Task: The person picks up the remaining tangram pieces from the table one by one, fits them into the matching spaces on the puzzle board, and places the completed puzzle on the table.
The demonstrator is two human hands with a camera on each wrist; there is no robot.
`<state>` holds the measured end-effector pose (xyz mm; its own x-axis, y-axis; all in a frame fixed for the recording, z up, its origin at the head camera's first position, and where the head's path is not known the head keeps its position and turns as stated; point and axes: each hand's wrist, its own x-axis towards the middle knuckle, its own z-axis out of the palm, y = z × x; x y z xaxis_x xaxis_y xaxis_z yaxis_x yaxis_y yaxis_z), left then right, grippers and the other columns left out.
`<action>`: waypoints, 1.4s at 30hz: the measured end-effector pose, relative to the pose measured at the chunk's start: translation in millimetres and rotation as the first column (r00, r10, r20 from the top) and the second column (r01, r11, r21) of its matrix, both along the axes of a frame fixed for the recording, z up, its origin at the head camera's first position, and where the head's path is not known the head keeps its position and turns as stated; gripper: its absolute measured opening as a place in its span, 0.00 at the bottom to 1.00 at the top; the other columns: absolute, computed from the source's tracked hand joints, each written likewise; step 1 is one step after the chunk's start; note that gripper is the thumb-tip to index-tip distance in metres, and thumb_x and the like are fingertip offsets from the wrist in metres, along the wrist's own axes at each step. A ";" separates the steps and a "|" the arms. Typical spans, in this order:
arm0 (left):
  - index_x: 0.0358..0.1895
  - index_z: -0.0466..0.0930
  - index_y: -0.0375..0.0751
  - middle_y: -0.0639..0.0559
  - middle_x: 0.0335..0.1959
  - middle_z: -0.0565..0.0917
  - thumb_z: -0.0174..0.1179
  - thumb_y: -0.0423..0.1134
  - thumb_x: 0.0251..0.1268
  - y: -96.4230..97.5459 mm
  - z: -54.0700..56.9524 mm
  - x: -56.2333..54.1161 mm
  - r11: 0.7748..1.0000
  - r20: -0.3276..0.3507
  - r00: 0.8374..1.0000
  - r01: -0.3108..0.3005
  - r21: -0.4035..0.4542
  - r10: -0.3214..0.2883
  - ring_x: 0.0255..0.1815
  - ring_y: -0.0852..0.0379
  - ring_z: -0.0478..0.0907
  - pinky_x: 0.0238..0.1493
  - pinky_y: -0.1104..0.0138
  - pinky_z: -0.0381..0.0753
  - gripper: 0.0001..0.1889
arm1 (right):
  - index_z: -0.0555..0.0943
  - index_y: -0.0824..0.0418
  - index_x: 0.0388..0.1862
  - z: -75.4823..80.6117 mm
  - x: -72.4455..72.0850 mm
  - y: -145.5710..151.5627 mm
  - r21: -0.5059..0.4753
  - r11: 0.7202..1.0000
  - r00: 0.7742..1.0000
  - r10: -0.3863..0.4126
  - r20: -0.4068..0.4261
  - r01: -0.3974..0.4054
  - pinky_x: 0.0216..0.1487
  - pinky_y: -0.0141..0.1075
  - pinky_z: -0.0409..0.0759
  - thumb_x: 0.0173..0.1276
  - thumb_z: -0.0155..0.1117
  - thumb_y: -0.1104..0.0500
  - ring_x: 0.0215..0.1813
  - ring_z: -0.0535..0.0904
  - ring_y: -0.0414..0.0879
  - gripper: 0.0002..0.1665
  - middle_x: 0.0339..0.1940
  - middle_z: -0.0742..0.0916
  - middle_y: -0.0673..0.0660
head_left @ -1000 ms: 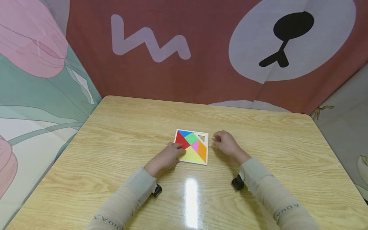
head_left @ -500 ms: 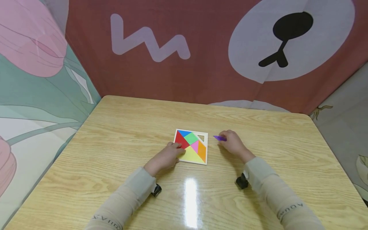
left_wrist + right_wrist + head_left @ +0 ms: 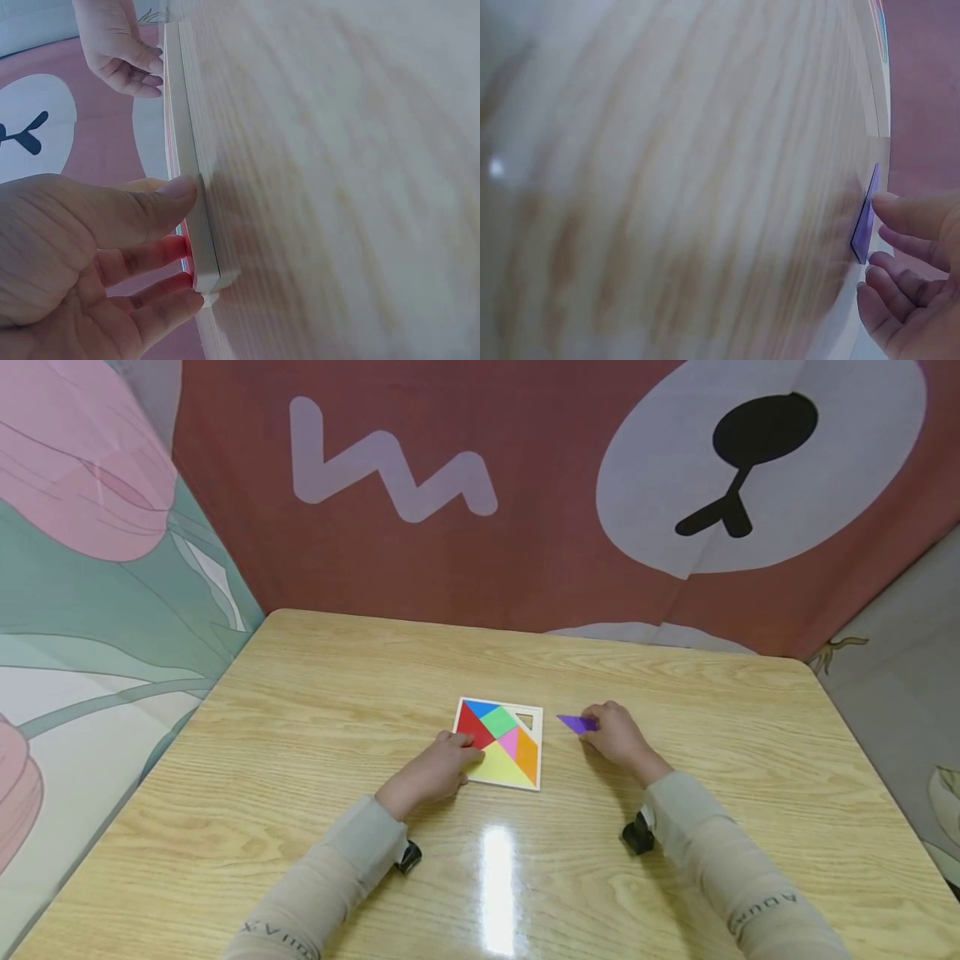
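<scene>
Purple is the piece to watch: your right hand (image 3: 618,739) pinches a small purple triangle (image 3: 577,723) by one end, thumb and forefinger curled on it, the other fingers loose; it sits just off the right edge of the puzzle tray (image 3: 498,742), near the middle of the desk (image 3: 300,718), with its free tip pointing toward the tray. From the right wrist view the purple triangle (image 3: 864,225) appears edge-on against the wood, so it looks low on the desk or touching it, though you cannot tell which. A second ago that hand was closer to the tray and the piece barely showed between your fingers; since then the hand has drifted a little to the right and the triangle has come into plain sight, turned flat. Judging from that, you have turned the piece in your fingers rather than set it in; the triangular gap (image 3: 525,720) at the tray's far right corner is open and bare wood shows through. Your left hand (image 3: 435,770) has not moved; its fingers rest on the red piece (image 3: 472,727) at the tray's near left corner, thumb pressed against the tray's rim (image 3: 196,225), steadying it. Blue, green, pink, yellow and orange pieces fill the rest of the tray.
</scene>
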<state>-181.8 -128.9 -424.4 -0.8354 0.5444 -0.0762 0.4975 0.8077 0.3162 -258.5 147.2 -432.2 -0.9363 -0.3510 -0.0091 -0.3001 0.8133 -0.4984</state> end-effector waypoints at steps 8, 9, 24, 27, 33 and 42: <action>0.47 0.74 0.41 0.42 0.53 0.69 0.57 0.29 0.51 0.1 -0.4 0.4 1.000 -0.013 1.000 0.010 0.000 -0.010 0.50 0.45 0.64 0.51 0.60 0.64 0.17 | 0.75 0.74 0.41 2.0 -0.7 2.8 0.014 0.999 0.999 -0.046 0.020 0.046 0.38 0.43 0.69 0.50 0.63 0.65 0.34 0.70 0.53 0.19 0.32 0.75 0.64; 0.47 0.74 0.41 0.42 0.53 0.69 0.57 0.29 0.51 0.2 -0.3 0.4 1.000 -0.011 1.000 0.008 0.000 -0.008 0.50 0.45 0.64 0.51 0.60 0.64 0.17 | 0.75 0.73 0.41 2.0 -0.8 3.1 0.012 0.999 0.998 -0.052 0.025 0.052 0.38 0.43 0.69 0.50 0.64 0.65 0.35 0.70 0.54 0.19 0.32 0.75 0.64; 0.47 0.74 0.41 0.42 0.52 0.69 0.57 0.29 0.51 1.2 0.4 0.5 1.000 -0.018 1.000 0.012 -0.009 -0.012 0.49 0.46 0.64 0.50 0.60 0.65 0.17 | 0.70 0.77 0.46 -1.1 -3.9 6.7 0.001 0.996 0.992 -0.086 0.096 0.087 0.41 0.44 0.69 0.52 0.63 0.62 0.37 0.69 0.55 0.25 0.36 0.73 0.66; 0.46 0.74 0.41 0.42 0.52 0.70 0.57 0.29 0.51 1.2 0.2 0.5 1.000 -0.025 1.000 0.014 -0.006 -0.014 0.48 0.46 0.64 0.50 0.60 0.65 0.16 | 0.70 0.78 0.45 -1.2 -4.1 6.8 -0.009 0.995 0.990 -0.099 0.103 0.101 0.43 0.45 0.69 0.52 0.63 0.63 0.40 0.70 0.57 0.25 0.38 0.73 0.68; 0.46 0.74 0.41 0.41 0.52 0.70 0.57 0.29 0.51 0.8 0.2 0.4 1.000 -0.020 1.000 0.012 -0.003 -0.012 0.49 0.46 0.64 0.50 0.61 0.65 0.16 | 0.68 0.77 0.42 -1.6 -5.2 6.0 -0.057 0.992 0.988 -0.104 0.111 0.111 0.41 0.45 0.70 0.51 0.64 0.65 0.39 0.70 0.57 0.23 0.37 0.73 0.68; 0.45 0.74 0.42 0.42 0.53 0.69 0.57 0.29 0.51 0.7 1.3 1.6 1.000 -0.017 1.000 0.008 0.002 -0.008 0.49 0.46 0.64 0.50 0.61 0.65 0.16 | 0.67 0.73 0.42 -4.2 -3.0 6.7 -0.121 0.987 0.991 -0.099 0.090 0.109 0.37 0.43 0.72 0.49 0.64 0.69 0.38 0.73 0.57 0.22 0.35 0.78 0.68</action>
